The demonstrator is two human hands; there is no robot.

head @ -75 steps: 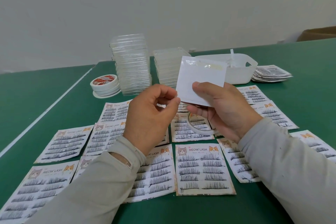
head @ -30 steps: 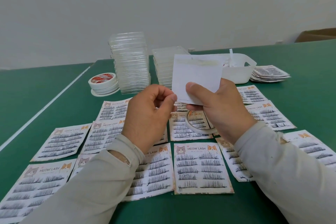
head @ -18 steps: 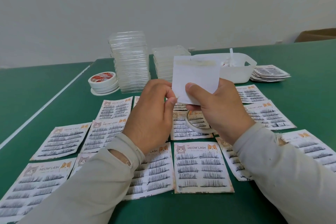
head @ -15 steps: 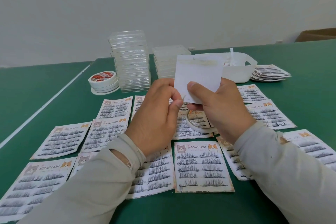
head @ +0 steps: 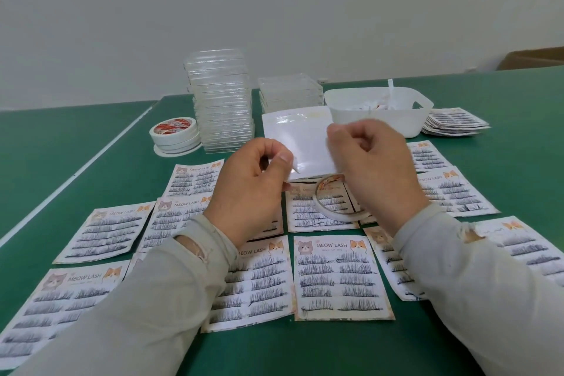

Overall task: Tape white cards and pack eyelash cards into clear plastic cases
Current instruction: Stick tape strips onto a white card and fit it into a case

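1. Left hand (head: 250,192) raised, fingers curled, pinching a small tape strip (head: 295,166) at its thumb tip.
2. Right hand (head: 375,168) raised alongside, fingers curled, grasping the white card (head: 297,143) between both hands.

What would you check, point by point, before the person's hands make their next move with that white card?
1. White card held: ok, the right hand grips its right edge, clear of the table.
2. Tape piece ready: ok, the left hand pinches a small white strip at the card's lower left.
3. Tape already on the card's top edge: ok, a shiny strip shows there.
4. Open tape ring within reach: ok, lying on the eyelash cards below the hands.
5. Clear cases available: ok, stacked behind.
6. Strip sticking cleanly: cannot tell.
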